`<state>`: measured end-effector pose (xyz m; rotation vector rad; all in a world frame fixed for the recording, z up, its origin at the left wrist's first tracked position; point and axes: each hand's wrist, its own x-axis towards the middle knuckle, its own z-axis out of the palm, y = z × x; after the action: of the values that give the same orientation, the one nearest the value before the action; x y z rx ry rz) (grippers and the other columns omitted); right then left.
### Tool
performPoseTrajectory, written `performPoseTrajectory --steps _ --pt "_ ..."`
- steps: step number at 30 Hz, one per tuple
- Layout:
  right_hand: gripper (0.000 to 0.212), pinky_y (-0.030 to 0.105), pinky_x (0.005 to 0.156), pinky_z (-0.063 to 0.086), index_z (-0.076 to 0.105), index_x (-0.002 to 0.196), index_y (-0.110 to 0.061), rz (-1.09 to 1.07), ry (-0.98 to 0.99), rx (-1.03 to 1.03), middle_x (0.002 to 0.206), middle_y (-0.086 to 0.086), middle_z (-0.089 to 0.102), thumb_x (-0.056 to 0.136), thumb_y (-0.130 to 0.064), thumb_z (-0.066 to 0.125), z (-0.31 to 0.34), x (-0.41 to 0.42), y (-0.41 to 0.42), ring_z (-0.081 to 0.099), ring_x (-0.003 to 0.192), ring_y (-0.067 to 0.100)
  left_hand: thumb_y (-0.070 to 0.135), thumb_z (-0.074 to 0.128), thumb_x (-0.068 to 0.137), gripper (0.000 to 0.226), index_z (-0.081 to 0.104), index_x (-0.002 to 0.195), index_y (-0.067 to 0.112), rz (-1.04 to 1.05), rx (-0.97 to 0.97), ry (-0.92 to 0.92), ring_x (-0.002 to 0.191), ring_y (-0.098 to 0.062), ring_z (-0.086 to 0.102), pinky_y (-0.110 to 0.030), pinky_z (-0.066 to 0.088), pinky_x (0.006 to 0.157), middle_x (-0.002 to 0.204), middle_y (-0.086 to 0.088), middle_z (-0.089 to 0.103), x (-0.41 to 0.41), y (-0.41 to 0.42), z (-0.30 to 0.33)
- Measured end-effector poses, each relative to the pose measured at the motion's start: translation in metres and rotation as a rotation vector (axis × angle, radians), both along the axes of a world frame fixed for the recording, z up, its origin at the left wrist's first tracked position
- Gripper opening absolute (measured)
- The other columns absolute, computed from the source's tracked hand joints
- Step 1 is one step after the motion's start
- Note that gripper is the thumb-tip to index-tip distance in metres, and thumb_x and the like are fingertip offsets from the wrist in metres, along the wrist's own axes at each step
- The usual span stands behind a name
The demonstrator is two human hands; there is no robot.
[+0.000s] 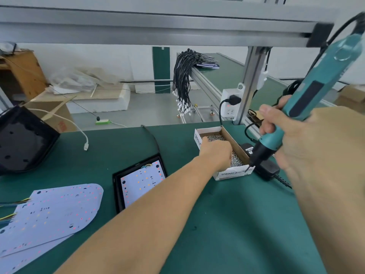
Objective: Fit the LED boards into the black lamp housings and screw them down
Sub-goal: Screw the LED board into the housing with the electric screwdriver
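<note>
From my head camera, my left hand (216,153) reaches down into the cardboard box (237,147) of small silver screws (236,161) at the back of the green bench (217,224). My fingers are curled down into the pile, but I cannot tell whether they have hold of a screw. My right hand (296,139) is wrapped round the teal electric screwdriver (308,107), holding it tilted with its black nose pointing down, the bit just at the front right corner of the box.

The lamp housing (118,186) lies flat on the bench left of my left forearm, a white LED board (141,181) already seated inside its black frame. Near the left edge of the bench a stack of loose LED boards (51,210) lies fanned out, with coloured wires at their left side. Further back on the left sits another black housing (21,141), tilted up. A white cable end (86,148) lies on the bench between that housing and the box.
</note>
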<state>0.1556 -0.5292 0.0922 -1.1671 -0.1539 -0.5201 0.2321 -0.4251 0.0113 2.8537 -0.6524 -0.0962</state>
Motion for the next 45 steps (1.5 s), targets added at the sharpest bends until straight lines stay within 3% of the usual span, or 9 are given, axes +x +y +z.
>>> performPoseTrajectory --steps 3,14,20,26,28,30,35,41,45 --pt "0.03 0.022 0.048 0.039 0.047 0.074 -0.016 -0.017 0.007 -0.01 0.062 0.006 0.04 0.08 0.007 0.065 0.0 -0.002 -0.001 0.039 0.041 0.012 0.007 0.052 0.087 0.025 0.072 0.097 0.018 0.044 0.046 0.046 0.102 -0.021 0.059 -0.05 0.013 0.113 0.099 0.003 0.071 0.004 -0.005 -0.008" --pt "0.029 0.023 0.048 0.039 0.047 0.076 -0.015 -0.031 0.017 0.024 0.056 0.0 0.043 0.081 0.007 0.064 -0.002 -0.001 0.003 0.039 0.041 0.013 0.009 0.051 0.089 0.02 0.069 0.095 0.015 -0.054 0.122 0.04 0.1 -0.024 0.058 -0.049 0.018 0.11 0.098 0.0 0.069 0.003 -0.002 -0.002" --pt "0.029 0.023 0.049 0.039 0.048 0.075 -0.017 -0.042 0.028 0.026 0.054 -0.001 0.042 0.081 0.006 0.065 -0.004 -0.001 0.003 0.039 0.042 0.013 0.01 0.044 0.091 0.031 0.041 0.062 0.017 -0.097 0.1 0.055 0.083 -0.028 0.054 -0.047 0.019 0.107 0.065 0.002 0.047 0.001 0.007 -0.004" --pt "0.029 0.024 0.051 0.037 0.048 0.075 -0.018 -0.041 0.04 0.039 0.051 -0.003 0.041 0.081 0.004 0.065 -0.002 -0.003 0.0 0.039 0.042 0.013 0.015 0.06 0.083 0.012 0.069 0.077 0.021 0.057 -0.381 0.016 0.088 -0.017 0.063 -0.032 0.043 0.091 0.083 0.005 0.069 -0.005 0.026 0.002" --pt "0.029 0.023 0.05 0.038 0.048 0.075 -0.018 -0.026 0.034 0.05 0.051 -0.004 0.041 0.079 0.003 0.066 -0.002 -0.004 0.003 0.039 0.042 0.013 0.009 0.065 0.079 0.009 0.073 0.075 0.012 0.133 -0.656 0.145 0.075 -0.017 0.063 -0.027 0.052 0.073 0.079 -0.003 0.071 -0.012 0.038 0.013" --pt "0.028 0.022 0.05 0.038 0.049 0.073 -0.02 0.005 0.02 0.061 0.051 -0.004 0.04 0.075 0.0 0.068 0.0 -0.006 0.009 0.039 0.041 0.012 0.001 0.069 0.075 0.01 0.071 0.07 0.009 0.23 -0.987 0.314 0.057 -0.014 0.055 -0.02 0.045 0.055 0.068 -0.007 0.07 -0.022 0.053 0.027" --pt "0.024 0.02 0.048 0.038 0.051 0.068 -0.021 0.13 -0.026 0.12 0.054 -0.003 0.042 0.071 -0.002 0.066 0.002 -0.009 0.035 0.039 0.04 0.011 -0.009 0.062 0.083 0.02 0.074 0.082 0.006 0.34 -1.562 0.741 0.054 -0.009 0.06 -0.016 0.05 0.053 0.07 -0.005 0.07 -0.054 0.109 0.044" --pt "0.025 0.02 0.048 0.038 0.047 0.071 -0.019 0.231 -0.085 0.227 0.056 -0.002 0.04 0.073 -0.001 0.064 0.006 -0.012 0.08 0.038 0.04 0.011 -0.001 0.065 0.065 0.017 0.067 0.081 0.004 0.574 -1.918 0.902 0.058 -0.013 0.07 -0.02 0.056 0.052 0.074 -0.009 0.073 -0.1 0.154 0.029" --pt "0.026 0.02 0.047 0.037 0.044 0.073 -0.019 0.246 -0.123 0.302 0.057 -0.002 0.038 0.076 0.0 0.061 0.012 -0.015 0.101 0.038 0.04 0.01 0.006 0.067 0.064 0.009 0.073 0.071 0.008 0.585 -1.932 0.913 0.058 -0.011 0.069 -0.019 0.056 0.052 0.077 -0.005 0.074 -0.113 0.163 0.021"
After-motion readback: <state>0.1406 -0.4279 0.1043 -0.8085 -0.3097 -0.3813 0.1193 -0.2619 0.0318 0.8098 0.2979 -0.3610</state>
